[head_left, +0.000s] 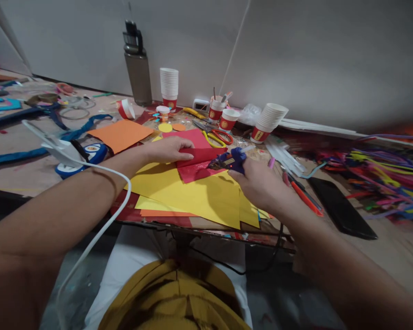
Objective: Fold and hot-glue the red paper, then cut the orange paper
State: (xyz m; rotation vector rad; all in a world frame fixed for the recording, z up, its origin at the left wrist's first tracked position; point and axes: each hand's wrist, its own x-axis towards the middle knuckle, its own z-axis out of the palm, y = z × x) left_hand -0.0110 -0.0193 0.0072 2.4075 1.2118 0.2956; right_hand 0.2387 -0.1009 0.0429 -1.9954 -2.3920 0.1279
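A blue glue gun (239,158) is gripped in my right hand (258,178), a white glue stick poking out of its back. Its nozzle points left, over a folded piece of red paper (201,156). With thumb and fingers on the left side of the fold, my left hand (174,149) holds the upper flap. Small shiny dots show on the red surface under that flap. Beneath lie several yellow sheets (168,185), with an orange sheet edge (161,213) at the bottom of the pile. Whether the nozzle touches the paper is hard to tell.
Yellow-handled scissors (215,139) and red-handled ones (223,135) lie behind the paper. Stacked paper cups (169,85) and a grey bottle (138,75) stand at the back. A black phone (342,206) and pipe cleaners (395,174) are rightward. A white cable (124,201) crosses my left forearm.
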